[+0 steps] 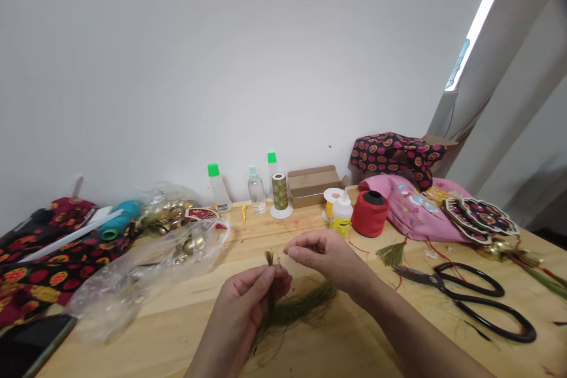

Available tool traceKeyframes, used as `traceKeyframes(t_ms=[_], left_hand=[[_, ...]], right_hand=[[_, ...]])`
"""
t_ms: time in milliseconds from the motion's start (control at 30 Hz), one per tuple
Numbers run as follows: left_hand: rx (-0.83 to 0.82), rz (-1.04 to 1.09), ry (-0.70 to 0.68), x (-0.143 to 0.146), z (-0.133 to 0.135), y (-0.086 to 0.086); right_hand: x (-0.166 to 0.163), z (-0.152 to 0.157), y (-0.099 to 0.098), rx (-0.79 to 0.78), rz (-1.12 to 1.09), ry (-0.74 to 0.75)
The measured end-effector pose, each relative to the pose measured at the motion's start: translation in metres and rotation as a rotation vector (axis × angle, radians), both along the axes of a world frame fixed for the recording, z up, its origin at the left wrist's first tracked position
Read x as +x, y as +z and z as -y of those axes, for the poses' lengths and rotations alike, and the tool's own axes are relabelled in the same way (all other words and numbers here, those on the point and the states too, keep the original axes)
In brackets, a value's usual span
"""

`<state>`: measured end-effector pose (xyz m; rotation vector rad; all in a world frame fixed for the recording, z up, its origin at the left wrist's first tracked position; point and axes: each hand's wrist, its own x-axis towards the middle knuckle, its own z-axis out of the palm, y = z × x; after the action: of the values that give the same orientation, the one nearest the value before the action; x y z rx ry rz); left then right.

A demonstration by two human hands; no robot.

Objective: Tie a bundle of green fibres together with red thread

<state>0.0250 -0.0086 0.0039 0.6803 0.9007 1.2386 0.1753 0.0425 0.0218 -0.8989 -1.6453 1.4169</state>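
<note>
My left hand is closed around a bundle of olive-green threads. Its short cut tuft sticks up above the thumb, and the rest is partly hidden by the fingers. More loose green thread trails over the table below and between my hands. Just to the right, my right hand is raised with thumb and fingertips pinched together near the tuft. Whatever the pinch holds is too small to make out. A finished-looking green tassel lies on the table to the right, beside black-handled scissors.
A glue bottle, a red thread cone and an olive thread spool stand behind my hands. By the wall sits a cardboard box. Plastic bags with brass bells and a phone lie left; a pink cloth bag right.
</note>
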Motion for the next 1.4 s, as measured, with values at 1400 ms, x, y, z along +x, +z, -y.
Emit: traceKeyframes(t_ms=[1400], left_hand=[[0.082,-0.319,0.003,-0.002,0.004,-0.005]], right_hand=[[-0.014,0.008,-0.005,0.065,0.042,-0.180]])
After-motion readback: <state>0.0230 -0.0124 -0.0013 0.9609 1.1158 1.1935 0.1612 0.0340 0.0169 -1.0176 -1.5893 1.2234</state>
